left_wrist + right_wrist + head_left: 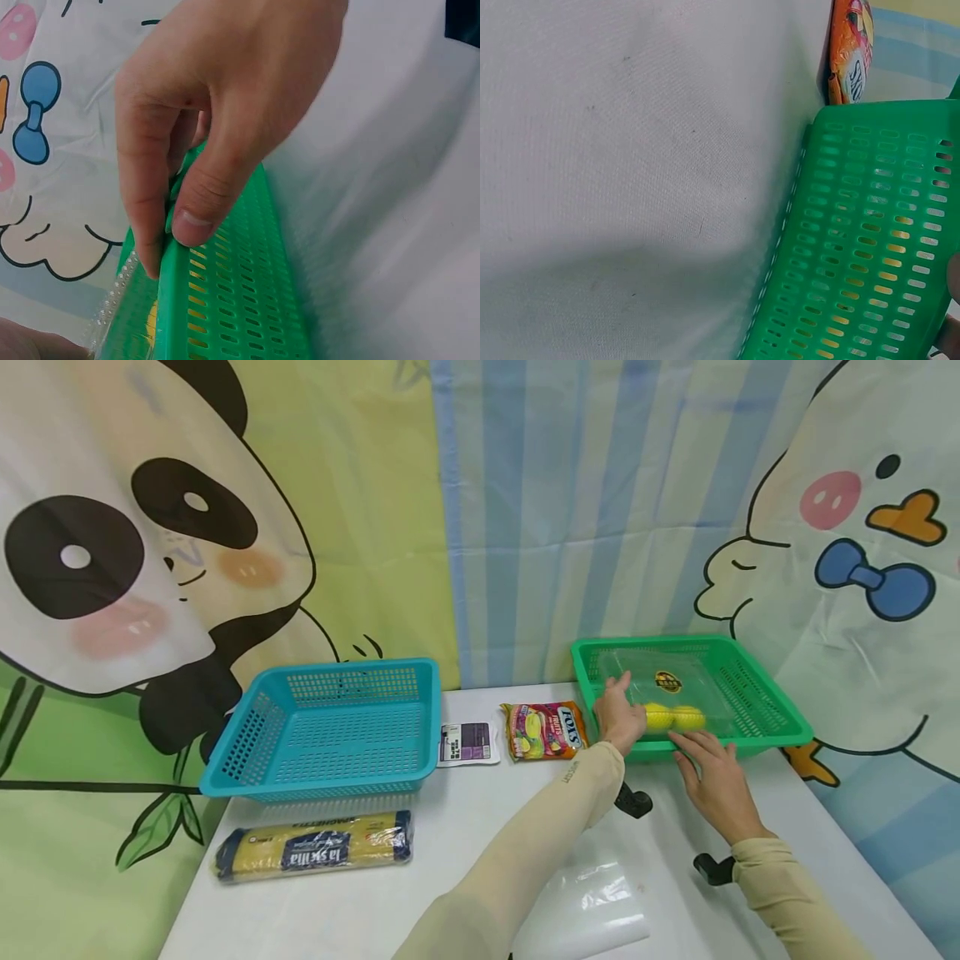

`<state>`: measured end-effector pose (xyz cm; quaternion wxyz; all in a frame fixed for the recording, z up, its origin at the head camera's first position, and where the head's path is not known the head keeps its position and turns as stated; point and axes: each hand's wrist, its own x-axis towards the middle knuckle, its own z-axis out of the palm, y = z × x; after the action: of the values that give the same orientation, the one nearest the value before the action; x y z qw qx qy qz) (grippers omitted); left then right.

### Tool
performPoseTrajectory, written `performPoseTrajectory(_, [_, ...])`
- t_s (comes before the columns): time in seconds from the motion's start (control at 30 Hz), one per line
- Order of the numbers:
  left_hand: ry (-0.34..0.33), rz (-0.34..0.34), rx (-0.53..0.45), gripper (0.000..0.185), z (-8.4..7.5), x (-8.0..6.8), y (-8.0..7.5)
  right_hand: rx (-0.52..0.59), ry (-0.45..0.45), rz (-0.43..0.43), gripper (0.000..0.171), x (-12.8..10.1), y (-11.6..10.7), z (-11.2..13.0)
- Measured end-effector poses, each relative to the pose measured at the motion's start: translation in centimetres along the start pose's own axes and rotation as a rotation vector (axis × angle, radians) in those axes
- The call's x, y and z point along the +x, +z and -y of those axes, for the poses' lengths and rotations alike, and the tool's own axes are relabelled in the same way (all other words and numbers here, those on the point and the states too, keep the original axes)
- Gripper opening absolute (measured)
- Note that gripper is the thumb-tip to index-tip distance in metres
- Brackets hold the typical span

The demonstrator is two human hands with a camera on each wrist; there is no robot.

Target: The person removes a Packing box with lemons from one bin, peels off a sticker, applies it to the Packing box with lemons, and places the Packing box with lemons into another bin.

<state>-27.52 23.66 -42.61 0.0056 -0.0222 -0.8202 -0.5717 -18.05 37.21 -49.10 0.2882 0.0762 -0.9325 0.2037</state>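
A clear plastic package [682,681] with a dark and yellow round logo lies in the green basket [772,706]. Two yellow rounded things [672,717] show at its near side. My left hand [621,717] is over the basket's left end and holds the package's left edge, though its fingertips are partly hidden. My right hand [716,781] pinches the basket's near rim. In the left wrist view the right hand [217,112] has its thumb outside the green wall and fingers inside. Only fingertips [952,281] show at the right border of the right wrist view.
Left of the green basket lie a FOX'S candy bag [545,731] and a white and purple packet [468,743]. A blue basket [337,727] stands farther left, with a spaghetti pack [315,846] before it. A clear plastic sheet or bag [588,910] lies near the front.
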Motion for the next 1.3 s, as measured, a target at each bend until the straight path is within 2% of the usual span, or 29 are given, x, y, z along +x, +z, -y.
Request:
performPoseTrajectory(0.27, [0.058, 0.001, 0.180, 0.056, -0.10, 0.09, -0.25, 0.004, 0.003, 0.007, 0.037, 0.08, -0.04, 0.22])
performPoseTrajectory(0.4, [0.056, 0.036, 0.255, 0.059, -0.12, 0.17, -0.21, 0.004, 0.006, 0.013, 0.036, 0.05, 0.01, 0.26])
performPoseTrajectory(0.53, [0.031, 0.099, 0.304, 0.068, -0.22, 0.26, -0.28, 0.011, 0.008, 0.018, 0.035, 0.08, -0.06, 0.39])
performPoseTrajectory(0.7, [-0.001, 0.188, 0.311, 0.081, -0.13, 0.33, -0.47, 0.023, 0.006, 0.015, 0.035, 0.05, -0.24, 0.57])
performPoseTrajectory(0.87, [-0.031, 0.237, 0.319, 0.079, 0.09, 0.58, -0.55, 0.026, -0.005, 0.012, 0.035, 0.10, -0.17, 0.52])
performPoseTrajectory(1.07, [-0.063, 0.270, 0.280, 0.074, 0.03, 0.73, -0.69, 0.024, 0.001, 0.008, 0.035, 0.19, -0.17, 0.51])
performPoseTrajectory(1.3, [-0.074, 0.294, 0.189, 0.072, 0.18, 0.52, -1.01, 0.021, 0.012, 0.012, 0.034, 0.21, -0.26, 0.54])
